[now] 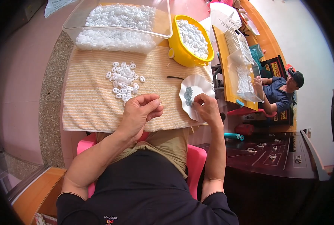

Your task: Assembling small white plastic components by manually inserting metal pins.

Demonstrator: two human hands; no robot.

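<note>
My left hand (141,112) is raised over the front of a striped towel (86,93), thumb and fingertips pinched on something too small to make out. Just beyond it lies a loose pile of small white oval plastic pieces with two holes (123,79). To the right, a white wavy-rimmed plate (202,85) holds a heap of tiny grey-green parts (188,93). My right hand (208,109) is over the plate's right side, its fingers drawn together beside the heap. Whatever may be between those fingertips is hidden.
A clear plastic bin (163,33) full of white pieces stands at the back left. Beside it is a yellow tub (180,56) of similar pieces. A short black strip (175,77) lies near the plate. A co-worker (281,88) sits at another table on the right.
</note>
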